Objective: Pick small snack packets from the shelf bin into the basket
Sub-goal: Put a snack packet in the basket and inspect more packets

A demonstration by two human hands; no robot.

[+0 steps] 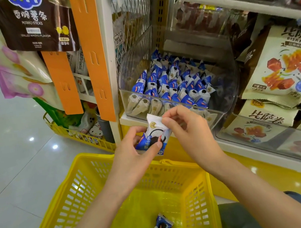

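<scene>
Centrally, your left hand (134,150) and right hand (188,126) pinched a blue-and-white foil packet (154,132), best dropped low into the yellow plastic basket (92,155).

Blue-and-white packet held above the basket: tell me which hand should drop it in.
Left. The left hand grips the body of the packet above the yellow basket. The right hand only pinches its top edge and sits nearer the clear bin, so it could let go and fetch another.

At upper left of the frame, a dark hanging bag (30,24) reads "POTATO STICKS" and "GRILLED WAGYU FLAVOR".
</scene>
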